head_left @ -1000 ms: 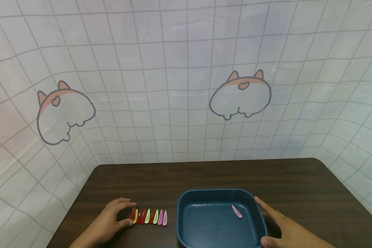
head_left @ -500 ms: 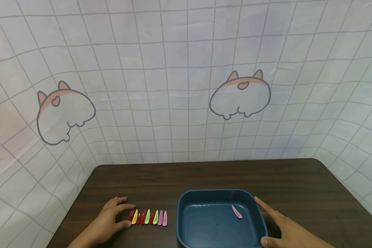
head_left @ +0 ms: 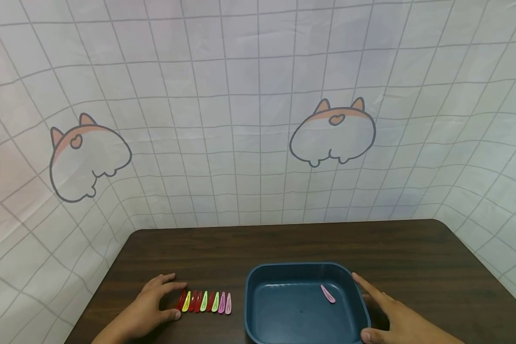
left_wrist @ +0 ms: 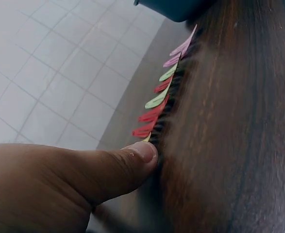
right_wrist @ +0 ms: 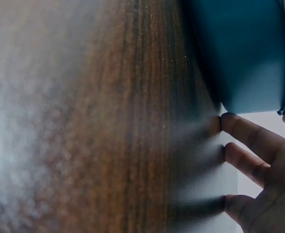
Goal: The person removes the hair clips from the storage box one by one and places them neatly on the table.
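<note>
A row of several snap hair clips lies side by side on the dark wooden table. At its left end is a red hair clip, beside a yellow hair clip; a pale pink hair clip ends the row on the right. My left hand is just left of the row, index fingertip and thumb apart near the two ends of that red clip. A blue bin stands right of the row, with one pink hair clip inside. My right hand rests on the bin's right side, index finger and thumb spread along the rim.
Red and green hair clips fill the middle of the row, with a purple one near its right end. Behind the table hangs a white grid-patterned cloth with cartoon animal prints.
The leftmost red clip, earlier between my left fingertips and overlapping the yellow clip, now lies flat just left of it. My left hand has let go and shifted slightly left. The right hand stays put.
</note>
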`<state>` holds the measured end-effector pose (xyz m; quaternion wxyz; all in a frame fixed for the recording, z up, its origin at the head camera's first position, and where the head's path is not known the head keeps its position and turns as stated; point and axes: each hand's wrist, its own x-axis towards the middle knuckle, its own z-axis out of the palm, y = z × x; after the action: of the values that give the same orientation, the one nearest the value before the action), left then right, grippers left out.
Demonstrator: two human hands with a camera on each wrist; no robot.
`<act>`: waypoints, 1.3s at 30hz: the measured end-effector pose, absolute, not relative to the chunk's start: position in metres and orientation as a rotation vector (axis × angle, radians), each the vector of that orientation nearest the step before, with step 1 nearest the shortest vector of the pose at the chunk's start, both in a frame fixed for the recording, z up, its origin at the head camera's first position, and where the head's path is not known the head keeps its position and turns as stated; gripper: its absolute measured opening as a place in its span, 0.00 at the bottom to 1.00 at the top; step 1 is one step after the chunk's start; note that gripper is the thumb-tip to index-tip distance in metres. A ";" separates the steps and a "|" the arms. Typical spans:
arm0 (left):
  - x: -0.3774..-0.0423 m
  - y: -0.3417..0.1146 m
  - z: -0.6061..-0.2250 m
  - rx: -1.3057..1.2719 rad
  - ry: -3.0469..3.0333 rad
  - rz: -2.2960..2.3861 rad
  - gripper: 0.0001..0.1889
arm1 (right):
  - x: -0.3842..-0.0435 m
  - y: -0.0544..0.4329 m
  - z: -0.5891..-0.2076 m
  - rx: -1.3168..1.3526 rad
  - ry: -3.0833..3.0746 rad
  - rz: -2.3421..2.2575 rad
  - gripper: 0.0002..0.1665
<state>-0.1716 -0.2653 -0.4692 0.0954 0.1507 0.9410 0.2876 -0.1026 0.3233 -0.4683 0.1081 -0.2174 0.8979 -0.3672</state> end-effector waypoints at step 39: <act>-0.168 -0.164 -0.440 0.780 2.853 1.064 0.28 | -0.102 0.322 -0.465 -0.683 2.665 -1.042 0.57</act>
<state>-0.1676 -0.1640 -0.4396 -0.0009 0.2481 0.9077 0.3384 -0.1015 0.3223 -0.4650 0.0996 -0.2309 0.9015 -0.3523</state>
